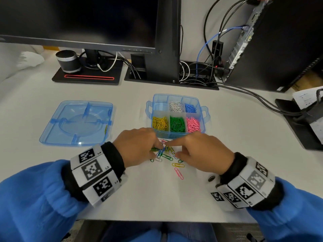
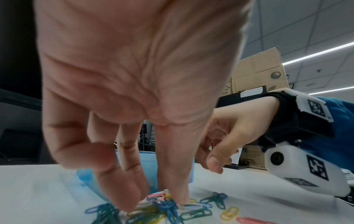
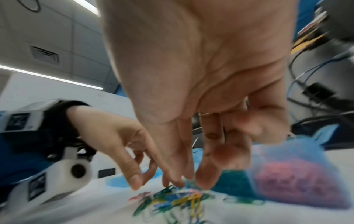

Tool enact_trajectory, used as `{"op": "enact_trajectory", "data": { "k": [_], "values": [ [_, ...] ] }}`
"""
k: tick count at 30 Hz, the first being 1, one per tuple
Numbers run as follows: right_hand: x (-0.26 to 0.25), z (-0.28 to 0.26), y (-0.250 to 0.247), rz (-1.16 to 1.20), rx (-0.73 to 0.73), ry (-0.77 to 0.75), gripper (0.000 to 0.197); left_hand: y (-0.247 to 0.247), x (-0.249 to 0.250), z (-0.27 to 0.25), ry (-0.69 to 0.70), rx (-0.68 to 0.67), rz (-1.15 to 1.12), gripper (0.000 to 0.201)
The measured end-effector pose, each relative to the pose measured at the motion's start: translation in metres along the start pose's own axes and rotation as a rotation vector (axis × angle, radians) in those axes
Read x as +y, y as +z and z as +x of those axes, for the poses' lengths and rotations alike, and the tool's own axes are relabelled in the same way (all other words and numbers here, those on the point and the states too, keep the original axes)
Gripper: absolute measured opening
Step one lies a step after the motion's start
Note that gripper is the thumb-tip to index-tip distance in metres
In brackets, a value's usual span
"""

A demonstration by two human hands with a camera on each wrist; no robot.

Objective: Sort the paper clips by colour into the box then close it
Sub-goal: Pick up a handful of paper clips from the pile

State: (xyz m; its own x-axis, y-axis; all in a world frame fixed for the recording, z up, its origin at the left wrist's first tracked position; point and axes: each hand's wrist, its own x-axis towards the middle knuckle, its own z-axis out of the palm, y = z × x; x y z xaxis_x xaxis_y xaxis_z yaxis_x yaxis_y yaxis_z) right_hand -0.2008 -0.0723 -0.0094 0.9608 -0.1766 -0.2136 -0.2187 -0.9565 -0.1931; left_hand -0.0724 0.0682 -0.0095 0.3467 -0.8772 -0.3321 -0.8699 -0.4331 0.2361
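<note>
Both hands over mixed clip pile (image 1: pixel 165 151) on table (image 1: pixel 227 137), just before the open box (image 1: pixel 177 116); lid (image 1: pixel 76 123) lies apart, left. Left hand (image 1: pixel 138 145) fingertips press into pile, fingers extended, nothing gripped. Right hand (image 1: pixel 201 151) fingers loosely extended, tips just above the clips, holding nothing.

Left wrist: fingertips (image 2: pixel 182 198) touch clips.

Right wrist: blurred; fingers (image 3: pixel 206 178) hover above pile.

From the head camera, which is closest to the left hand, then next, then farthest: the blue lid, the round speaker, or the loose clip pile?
1. Loose clip pile, under the left hand's fingertips.
2. Blue lid, to its left.
3. Round speaker, far back by the monitor.
</note>
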Motion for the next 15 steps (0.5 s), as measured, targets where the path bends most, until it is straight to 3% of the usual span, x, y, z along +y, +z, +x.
{"op": "enact_trajectory", "data": {
  "k": [6,9,15],
  "values": [
    [0.008,0.005,0.004,0.019,-0.024,0.047,0.027,0.003,-0.007,0.001,-0.032,0.080,-0.083,0.011],
    [0.010,0.007,0.006,0.046,0.006,0.025,0.015,0.007,-0.006,0.006,-0.043,0.077,-0.075,0.010],
    [-0.006,0.018,0.010,0.199,0.051,-0.070,0.012,0.011,-0.009,0.009,-0.057,0.070,-0.101,0.005]
  ]
}}
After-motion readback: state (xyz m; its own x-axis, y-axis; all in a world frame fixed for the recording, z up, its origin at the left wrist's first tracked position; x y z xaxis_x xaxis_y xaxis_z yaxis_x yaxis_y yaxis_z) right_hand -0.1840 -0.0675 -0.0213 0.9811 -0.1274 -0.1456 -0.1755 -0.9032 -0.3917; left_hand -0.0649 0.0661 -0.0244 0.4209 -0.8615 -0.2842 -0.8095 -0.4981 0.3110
